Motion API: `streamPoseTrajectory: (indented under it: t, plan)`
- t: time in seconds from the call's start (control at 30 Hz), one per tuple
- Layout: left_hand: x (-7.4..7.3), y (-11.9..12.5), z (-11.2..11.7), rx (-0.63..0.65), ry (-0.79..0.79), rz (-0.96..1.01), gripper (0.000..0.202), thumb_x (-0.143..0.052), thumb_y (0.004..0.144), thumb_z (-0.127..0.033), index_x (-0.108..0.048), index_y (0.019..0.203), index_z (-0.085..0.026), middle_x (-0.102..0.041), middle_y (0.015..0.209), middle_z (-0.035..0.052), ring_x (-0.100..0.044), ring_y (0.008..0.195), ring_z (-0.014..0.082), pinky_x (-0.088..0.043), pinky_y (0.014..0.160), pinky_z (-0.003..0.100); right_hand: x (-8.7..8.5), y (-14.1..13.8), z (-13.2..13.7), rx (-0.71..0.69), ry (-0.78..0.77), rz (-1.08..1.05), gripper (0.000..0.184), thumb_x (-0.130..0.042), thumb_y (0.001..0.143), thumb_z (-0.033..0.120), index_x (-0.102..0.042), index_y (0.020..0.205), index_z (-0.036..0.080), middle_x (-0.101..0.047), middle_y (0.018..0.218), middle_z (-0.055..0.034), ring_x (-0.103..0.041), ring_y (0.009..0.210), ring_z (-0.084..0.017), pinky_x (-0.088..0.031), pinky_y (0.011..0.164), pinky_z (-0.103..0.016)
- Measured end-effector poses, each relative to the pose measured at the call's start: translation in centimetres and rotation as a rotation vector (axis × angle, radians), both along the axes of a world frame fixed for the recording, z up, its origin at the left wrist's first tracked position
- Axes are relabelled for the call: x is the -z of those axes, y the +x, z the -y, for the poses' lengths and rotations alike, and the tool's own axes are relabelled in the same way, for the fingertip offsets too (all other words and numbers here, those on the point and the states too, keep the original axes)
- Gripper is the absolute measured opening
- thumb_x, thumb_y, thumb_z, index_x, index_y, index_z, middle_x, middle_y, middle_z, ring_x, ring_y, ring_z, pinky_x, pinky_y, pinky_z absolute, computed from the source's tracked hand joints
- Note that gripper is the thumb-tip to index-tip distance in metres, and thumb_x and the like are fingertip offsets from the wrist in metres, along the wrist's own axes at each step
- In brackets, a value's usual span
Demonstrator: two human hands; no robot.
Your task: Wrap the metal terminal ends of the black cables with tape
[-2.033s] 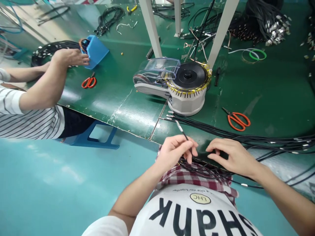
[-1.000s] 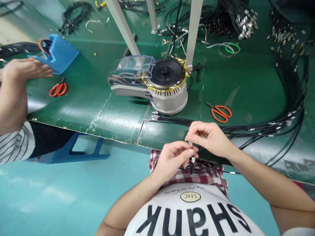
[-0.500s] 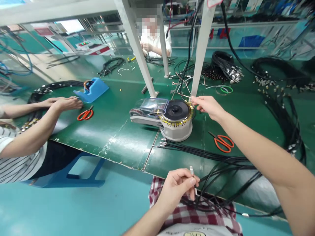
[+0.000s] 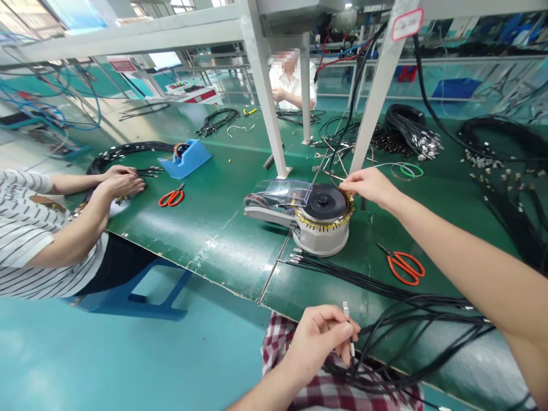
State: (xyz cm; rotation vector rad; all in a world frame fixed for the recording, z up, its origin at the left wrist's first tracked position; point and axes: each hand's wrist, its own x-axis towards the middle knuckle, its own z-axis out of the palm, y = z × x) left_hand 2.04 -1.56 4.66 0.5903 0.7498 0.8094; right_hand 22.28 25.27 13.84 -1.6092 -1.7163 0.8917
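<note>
At tape disp. (image 4: 322, 241): R hand (image 4: 369, 187), touching.

Cables (image 4: 355, 277) before dispenser (image 4: 323, 236), scissors (image 4: 393, 258) right

The table (image 4: 218, 228) has a smooth, glossy green top, scuffed and chipped along its front edge. Near that edge, the tape machine (image 4: 323, 242) has an off-white body of matt-looking plastic, a smooth black disc (image 4: 317, 209), a clear, shiny plastic cover (image 4: 280, 191) and glossy, film-like yellow tape (image 4: 321, 225). The plug (image 4: 346, 310) in the left hand (image 4: 321, 338) shines like bare metal. Black cables (image 4: 363, 277) along the front edge have smooth, rubbery-looking jackets. Scissors (image 4: 406, 266) just behind them pair dark metal blades with smooth orange plastic-looking handles. Below the front edge, the checked cloth (image 4: 321, 394) looks soft and matt; the floor (image 4: 192, 365) is glossy.
</note>
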Motion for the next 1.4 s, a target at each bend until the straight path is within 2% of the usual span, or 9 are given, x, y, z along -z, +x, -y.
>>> streamPoseTrajectory:
  t: [0.2,0.3,0.37,0.43,0.53,0.63,0.73,0.87,1.4]
  plan:
    - [-0.4,-0.3,0.1,0.002,0.01,-0.03,0.038,-0.085,0.074,-0.042,-0.063,0.078,-0.011,-0.072,0.074,0.0069,-0.061,0.042,0.0098,-0.041,0.043,0.019,-2.5,-1.0,2.5,-0.063,0.453,0.526,0.018,-0.064,0.086,0.031,-0.078,0.083,0.021,-0.075,0.088,-0.0057,-0.064,0.08,-0.022,-0.041,0.068,-0.034]
    - [-0.8,-0.5,0.0,0.001,0.023,-0.046,0.038,-0.084,0.076,-0.042,-0.062,0.078,-0.011,-0.073,0.076,0.008,-0.062,0.042,0.0101,-0.035,0.04,0.017,-3.5,-1.8,5.4,-0.06,0.661,0.412,0.019,-0.061,0.092,0.029,-0.077,0.085,0.021,-0.074,0.097,-0.0069,-0.064,0.091,-0.024,-0.043,0.075,-0.036]
    - [-1.0,-0.7,-0.2,-0.007,0.035,-0.057,0.037,-0.082,0.078,-0.042,-0.062,0.079,-0.011,-0.074,0.076,0.0095,-0.064,0.043,0.0117,-0.032,0.039,0.017,-3.2,-1.9,8.5,-0.069,0.572,0.159,0.017,-0.067,0.09,0.034,-0.077,0.086,0.021,-0.074,0.094,-0.0065,-0.064,0.088,-0.023,-0.046,0.076,-0.035]
    - [-1.0,-0.8,-0.4,-0.014,0.033,-0.067,0.035,-0.08,0.08,-0.041,-0.062,0.082,-0.011,-0.074,0.075,0.01,-0.066,0.045,0.0138,-0.036,0.04,0.017,-1.8,-1.8,12.1,-0.107,0.286,-0.115,0.018,-0.073,0.086,0.04,-0.077,0.084,0.023,-0.074,0.088,-0.0054,-0.064,0.081,-0.021,-0.048,0.074,-0.034]
    - [-0.8,-0.9,-0.7,-0.004,0.024,-0.067,0.033,-0.079,0.082,-0.039,-0.065,0.089,-0.01,-0.073,0.075,0.0083,-0.067,0.047,0.015,-0.046,0.044,0.02,2.0,-1.3,17.9,-0.163,-0.15,-0.391,0.019,-0.079,0.081,0.042,-0.077,0.083,0.023,-0.073,0.086,-0.0047,-0.064,0.081,-0.021,-0.05,0.073,-0.032]
    - [-0.5,-0.6,-0.9,0.0,0.042,-0.07,0.032,-0.078,0.083,-0.035,-0.063,0.097,-0.011,-0.073,0.076,0.0062,-0.068,0.048,0.0147,-0.052,0.046,0.022,5.7,-0.7,22.2,-0.169,-0.361,-0.538,0.014,-0.08,0.081,0.037,-0.078,0.083,0.023,-0.072,0.087,-0.0031,-0.064,0.081,-0.018,-0.049,0.074,-0.029]
    - [-0.3,0.0,-0.8,-0.026,0.064,-0.088,0.037,-0.079,0.083,-0.033,-0.057,0.107,-0.015,-0.072,0.076,0.0026,-0.068,0.047,0.0148,-0.055,0.046,0.022,7.7,-0.5,24.5,-0.149,-0.416,-0.62,0.008,-0.078,0.084,0.032,-0.078,0.085,0.024,-0.07,0.086,-0.0015,-0.063,0.081,-0.015,-0.048,0.076,-0.028]
    - [-0.5,0.6,-0.5,-0.031,0.095,-0.146,0.046,-0.078,0.084,-0.029,-0.053,0.122,-0.018,-0.071,0.075,0.0003,-0.068,0.048,0.0141,-0.056,0.046,0.021,8.4,-0.4,25.3,-0.094,-0.403,-0.671,0.007,-0.077,0.085,0.03,-0.078,0.086,0.023,-0.07,0.086,-0.0017,-0.062,0.08,-0.015,-0.047,0.074,-0.027]
    - [-1.1,0.9,0.0,-0.07,0.188,-0.281,0.04,-0.077,0.084,-0.026,-0.057,0.118,-0.019,-0.069,0.07,-0.0012,-0.066,0.048,0.013,-0.057,0.047,0.023,9.5,-1.2,26.0,0.015,-0.351,-0.735,0.013,-0.083,0.078,0.032,-0.076,0.08,0.022,-0.069,0.078,-0.0026,-0.06,0.073,-0.015,-0.049,0.065,-0.028]
